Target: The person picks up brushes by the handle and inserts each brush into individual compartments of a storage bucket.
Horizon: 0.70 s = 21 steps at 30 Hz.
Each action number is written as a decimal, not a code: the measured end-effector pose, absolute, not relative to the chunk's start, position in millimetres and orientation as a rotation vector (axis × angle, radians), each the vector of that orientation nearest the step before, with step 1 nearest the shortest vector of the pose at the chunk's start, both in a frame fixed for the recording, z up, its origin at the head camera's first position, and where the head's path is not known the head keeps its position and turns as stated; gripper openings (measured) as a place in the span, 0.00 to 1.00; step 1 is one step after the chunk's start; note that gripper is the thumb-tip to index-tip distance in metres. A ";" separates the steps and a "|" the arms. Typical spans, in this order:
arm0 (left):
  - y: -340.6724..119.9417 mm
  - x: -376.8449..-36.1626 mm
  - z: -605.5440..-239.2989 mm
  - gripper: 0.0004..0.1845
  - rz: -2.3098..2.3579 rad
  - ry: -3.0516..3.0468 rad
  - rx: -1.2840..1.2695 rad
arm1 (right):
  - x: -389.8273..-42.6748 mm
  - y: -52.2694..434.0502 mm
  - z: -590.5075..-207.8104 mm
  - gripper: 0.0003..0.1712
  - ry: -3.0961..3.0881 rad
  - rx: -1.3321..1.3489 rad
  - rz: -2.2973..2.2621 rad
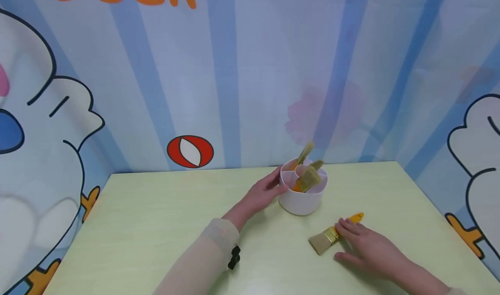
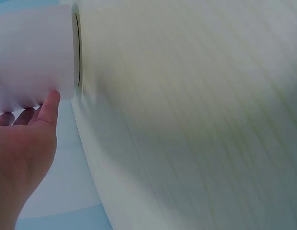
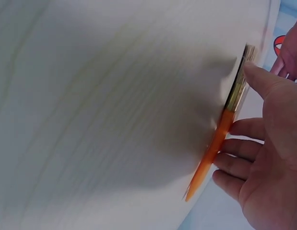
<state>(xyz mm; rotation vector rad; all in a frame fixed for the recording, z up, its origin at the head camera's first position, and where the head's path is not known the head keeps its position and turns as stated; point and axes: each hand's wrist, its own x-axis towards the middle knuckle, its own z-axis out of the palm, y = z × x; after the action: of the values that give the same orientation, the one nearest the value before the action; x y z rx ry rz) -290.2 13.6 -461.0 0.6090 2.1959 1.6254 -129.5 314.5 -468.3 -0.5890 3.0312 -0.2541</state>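
Note:
A pale, round divided brush holder (image 1: 300,203) stands upright near the table's back edge. My left hand (image 1: 261,196) holds its left side, thumb toward the front and fingers toward the back; the left wrist view shows fingertips against the holder's wall (image 2: 35,52). Several paintbrushes (image 1: 310,178) stand in its compartments with their bristles up. Another paintbrush (image 1: 322,240), with an orange handle, gold-coloured ferrule and beige bristles, lies flat in front of the holder. Over its handle (image 3: 218,139) rest the extended fingers of my right hand (image 1: 371,247), the thumb apart from the other fingers.
The light wood-grain table (image 1: 175,225) ends at a blue striped cloth backdrop (image 1: 254,91) behind and at the sides. Printed on the backdrop are white cartoon figures and a red oval (image 1: 174,151).

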 end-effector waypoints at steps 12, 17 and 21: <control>13.7 -287.0 -461.0 0.40 1.615 2.227 0.580 | -127.3 297.0 -453.2 0.53 2.921 -0.489 -0.334; 13.9 -286.6 -460.3 0.40 1.597 2.233 0.575 | -137.4 312.5 -441.2 0.47 2.891 -0.612 -0.469; 14.8 -287.2 -461.2 0.40 1.586 2.249 0.582 | -149.0 325.2 -444.6 0.42 2.906 -0.790 -0.494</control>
<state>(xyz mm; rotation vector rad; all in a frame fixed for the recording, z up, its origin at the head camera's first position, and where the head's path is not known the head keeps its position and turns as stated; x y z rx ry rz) -287.2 14.8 -461.2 0.5821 2.2493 1.5859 -149.0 325.2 -444.6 -0.7902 2.9063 -0.4935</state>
